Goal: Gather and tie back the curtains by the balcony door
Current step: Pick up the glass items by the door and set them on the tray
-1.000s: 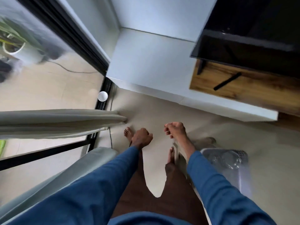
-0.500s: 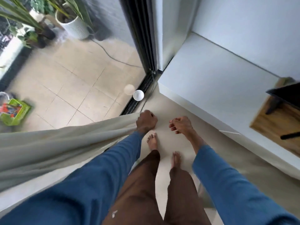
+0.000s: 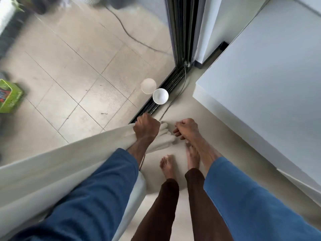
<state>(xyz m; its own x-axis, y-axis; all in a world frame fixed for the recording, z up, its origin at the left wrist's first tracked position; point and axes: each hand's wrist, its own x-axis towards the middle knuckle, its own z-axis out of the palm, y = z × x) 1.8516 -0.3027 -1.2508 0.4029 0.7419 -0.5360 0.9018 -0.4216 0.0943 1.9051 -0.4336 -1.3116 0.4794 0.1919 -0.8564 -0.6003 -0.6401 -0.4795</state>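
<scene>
Change: since half a second ago, more of the curtain (image 3: 69,162) has been drawn through the left hand (image 3: 146,129), and its folded end now sticks out past the fist towards the right hand (image 3: 186,130).
Curtain: pale grey-beige cloth, bunched into long soft folds, running from the lower left of the frame up to the centre, under the blue left sleeve (image 3: 90,197).
Floor and room: beige indoor floor (image 3: 173,214) with two bare feet on it; a black door track (image 3: 173,80) crosses the upper middle, with a small white bowl (image 3: 160,96) beside it. Beyond the glass, at upper left, lie balcony tiles (image 3: 78,70), a dark cable (image 3: 132,35) and a green box (image 3: 10,96). A white cabinet (image 3: 260,84) fills the right.
Left hand: fingers wrapped tight around the gathered cloth.
Right hand: fingers (image 3: 177,133) curled, just beside the curtain's end; I cannot tell whether they hold anything.
</scene>
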